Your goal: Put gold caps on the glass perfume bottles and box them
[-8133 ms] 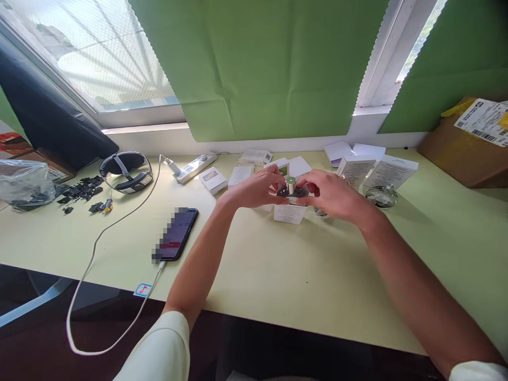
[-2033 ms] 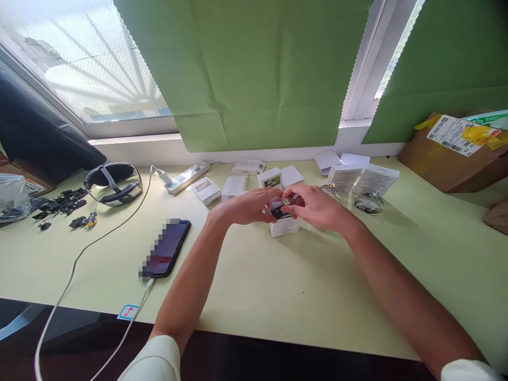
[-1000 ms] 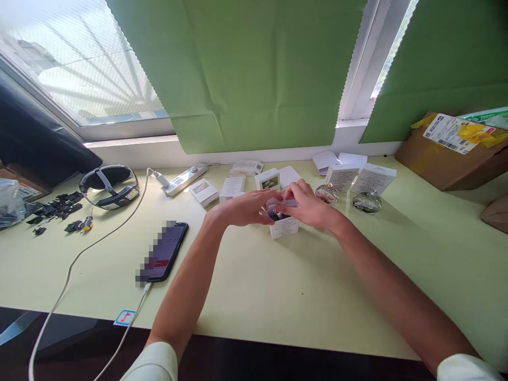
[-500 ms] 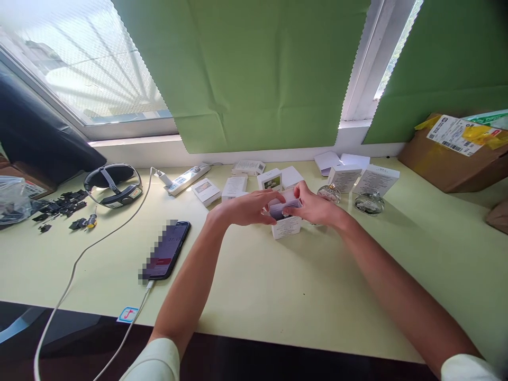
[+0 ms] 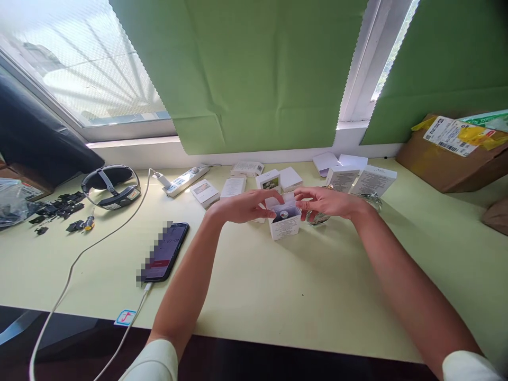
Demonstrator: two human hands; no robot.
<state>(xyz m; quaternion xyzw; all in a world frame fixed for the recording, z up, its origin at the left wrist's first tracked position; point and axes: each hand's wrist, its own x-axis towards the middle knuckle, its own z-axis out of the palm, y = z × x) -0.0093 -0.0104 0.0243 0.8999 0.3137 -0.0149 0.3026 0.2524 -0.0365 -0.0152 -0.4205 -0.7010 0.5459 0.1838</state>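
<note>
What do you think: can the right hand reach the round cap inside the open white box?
Probably yes: the round cap shows uncovered in the open top of the white box, with the right hand beside it.

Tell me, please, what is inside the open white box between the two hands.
Inside the white box, a round, shiny cap shows. What lies below it is hidden by the box's front wall.

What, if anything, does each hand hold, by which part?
The left hand holds the white box by its upper left side; whether the right hand grips it is unclear.
</note>
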